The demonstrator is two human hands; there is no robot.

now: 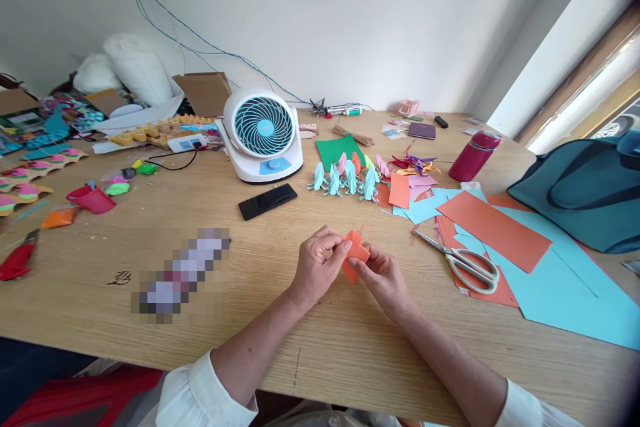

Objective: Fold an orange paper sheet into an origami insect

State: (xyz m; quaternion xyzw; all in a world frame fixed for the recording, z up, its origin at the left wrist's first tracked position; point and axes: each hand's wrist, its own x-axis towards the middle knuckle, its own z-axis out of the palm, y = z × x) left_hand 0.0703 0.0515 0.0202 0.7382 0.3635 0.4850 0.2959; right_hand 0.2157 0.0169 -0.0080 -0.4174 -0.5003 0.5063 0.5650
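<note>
A small folded piece of orange paper is held just above the wooden table by both hands. My left hand pinches its left side between thumb and fingers. On the right edge, my right hand is closed with the thumb on top of the paper. Beyond the hands stands a group of folded light-blue paper figures, with pink, orange and green ones behind. To the right lie scissors with pale handles, resting on orange paper sheets.
A white fan stands behind a black phone-like object. Orange sheets and blue sheets spread to the right, near a magenta bottle and a teal bag. A red bucket sits at left.
</note>
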